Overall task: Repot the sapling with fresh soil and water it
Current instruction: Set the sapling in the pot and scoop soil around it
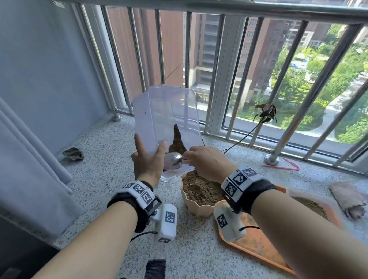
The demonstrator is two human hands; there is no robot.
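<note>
On the speckled balcony floor (101, 177) stand one peach pot (197, 204) heaped with soil and one orange tray (256, 244). The left hand (148, 160), fingers straight, props one tilted clear box (164, 120); the right hand (207, 163) grips one metal scoop (173, 160) at its mouth. One wilted sapling (265, 111) leans against the railing.

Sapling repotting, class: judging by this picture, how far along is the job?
Done: the pot already holds soil. In hand: the left hand tilts the clear box over it while the right hand scoops with a metal scoop. Left: planting the sapling, watering.
</note>
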